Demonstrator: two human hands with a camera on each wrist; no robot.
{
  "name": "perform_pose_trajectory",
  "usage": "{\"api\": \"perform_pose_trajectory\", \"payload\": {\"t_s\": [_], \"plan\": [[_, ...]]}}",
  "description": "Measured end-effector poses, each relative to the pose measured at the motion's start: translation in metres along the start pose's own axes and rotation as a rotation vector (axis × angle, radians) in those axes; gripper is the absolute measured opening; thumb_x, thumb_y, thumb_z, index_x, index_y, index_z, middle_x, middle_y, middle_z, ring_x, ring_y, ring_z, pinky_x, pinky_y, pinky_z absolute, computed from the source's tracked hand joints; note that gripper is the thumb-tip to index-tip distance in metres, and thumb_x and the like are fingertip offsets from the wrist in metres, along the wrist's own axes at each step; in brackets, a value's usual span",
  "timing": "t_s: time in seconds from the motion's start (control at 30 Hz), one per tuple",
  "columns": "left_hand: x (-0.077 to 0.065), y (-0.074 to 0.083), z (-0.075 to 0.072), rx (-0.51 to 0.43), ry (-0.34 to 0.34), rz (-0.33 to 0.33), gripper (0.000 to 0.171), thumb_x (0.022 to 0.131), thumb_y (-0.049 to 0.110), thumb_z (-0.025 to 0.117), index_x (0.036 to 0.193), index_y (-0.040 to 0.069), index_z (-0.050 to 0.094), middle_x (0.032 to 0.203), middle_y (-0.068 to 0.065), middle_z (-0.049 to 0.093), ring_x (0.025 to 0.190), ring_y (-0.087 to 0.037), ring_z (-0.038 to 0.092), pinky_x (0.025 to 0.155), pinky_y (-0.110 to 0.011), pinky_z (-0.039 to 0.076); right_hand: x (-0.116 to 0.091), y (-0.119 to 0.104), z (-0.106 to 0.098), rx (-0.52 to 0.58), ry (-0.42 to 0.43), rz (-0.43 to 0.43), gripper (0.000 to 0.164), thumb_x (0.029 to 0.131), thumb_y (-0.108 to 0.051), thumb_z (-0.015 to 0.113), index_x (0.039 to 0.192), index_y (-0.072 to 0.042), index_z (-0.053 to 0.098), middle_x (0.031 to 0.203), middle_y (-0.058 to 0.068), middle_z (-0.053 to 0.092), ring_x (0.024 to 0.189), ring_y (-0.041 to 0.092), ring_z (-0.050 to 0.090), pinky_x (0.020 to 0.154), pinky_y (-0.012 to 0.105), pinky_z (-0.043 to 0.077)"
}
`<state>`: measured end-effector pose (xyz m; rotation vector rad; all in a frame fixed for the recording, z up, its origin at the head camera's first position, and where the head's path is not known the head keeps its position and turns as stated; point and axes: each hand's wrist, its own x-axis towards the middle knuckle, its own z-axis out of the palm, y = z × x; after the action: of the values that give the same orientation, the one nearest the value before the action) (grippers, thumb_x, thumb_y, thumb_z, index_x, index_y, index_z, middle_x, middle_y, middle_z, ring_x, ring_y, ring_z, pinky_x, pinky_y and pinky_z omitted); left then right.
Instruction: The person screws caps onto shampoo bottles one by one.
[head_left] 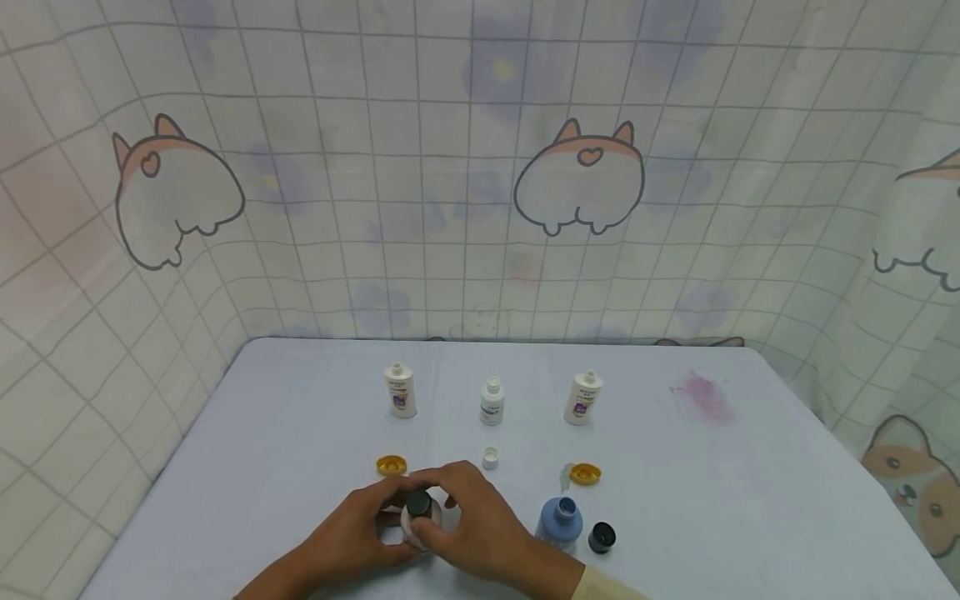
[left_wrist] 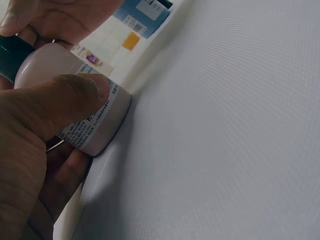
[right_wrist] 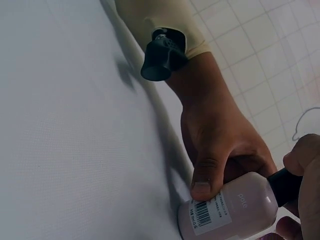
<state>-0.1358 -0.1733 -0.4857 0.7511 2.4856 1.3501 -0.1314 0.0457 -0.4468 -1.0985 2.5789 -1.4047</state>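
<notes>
A pale pink bottle [right_wrist: 250, 200] with a dark green-black cap [head_left: 418, 502] stands on the table near its front edge. My left hand [head_left: 348, 529] grips the bottle's body, the thumb across its printed label in the left wrist view. From the other side, my right hand [head_left: 483, 525] pinches the cap at the top. The cap sits on the bottle's neck; how tightly is not visible. To the right of my right hand stands a blue bottle [head_left: 558, 523] with its mouth uncovered, and a black cap [head_left: 602, 537] lies beside it.
Three white bottles without caps, left [head_left: 401, 396], middle [head_left: 492, 404] and right [head_left: 582, 400], stand in a back row. Before them lie two yellow caps, left [head_left: 391, 465] and right [head_left: 585, 474], and a white cap [head_left: 491, 457]. A pink stain [head_left: 705, 398] marks the white table.
</notes>
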Motion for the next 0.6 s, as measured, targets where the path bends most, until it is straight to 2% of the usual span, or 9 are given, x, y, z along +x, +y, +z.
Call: {"api": "perform_pose_trajectory", "payload": {"t_s": [0.17,0.4,0.6], "plan": [[-0.0006,0.0000,0.0000,-0.007,-0.004,0.023,0.062,0.073,0.038,0.080,0.125,0.026,0.049,0.119,0.011,0.056,0.107,-0.009,0.057,0.088,-0.021,0.048,0.0005,0.0017,0.0004,-0.009,-0.005,-0.048,0.044,0.087,-0.017,0.067,0.128,-0.026,0.053,0.119,-0.014,0.053,0.103,0.006,0.049,0.076,0.022,0.051],[0.0004,0.0008,0.0001,-0.001,-0.011,-0.014,0.062,0.071,0.042,0.080,0.123,0.029,0.049,0.117,0.012,0.057,0.106,-0.007,0.057,0.088,-0.019,0.047,-0.0008,-0.0002,0.0007,-0.022,0.020,-0.028,0.038,0.086,-0.020,0.068,0.122,-0.024,0.055,0.118,-0.014,0.052,0.102,0.010,0.050,0.075,0.024,0.051],[0.0006,0.0009,0.0002,0.007,-0.010,-0.011,0.063,0.072,0.042,0.080,0.124,0.029,0.048,0.117,0.012,0.057,0.106,-0.008,0.057,0.089,-0.020,0.047,0.0001,-0.0006,0.0012,-0.035,0.036,-0.045,0.038,0.085,-0.020,0.069,0.121,-0.022,0.056,0.116,-0.014,0.053,0.101,0.010,0.050,0.074,0.023,0.051]]}}
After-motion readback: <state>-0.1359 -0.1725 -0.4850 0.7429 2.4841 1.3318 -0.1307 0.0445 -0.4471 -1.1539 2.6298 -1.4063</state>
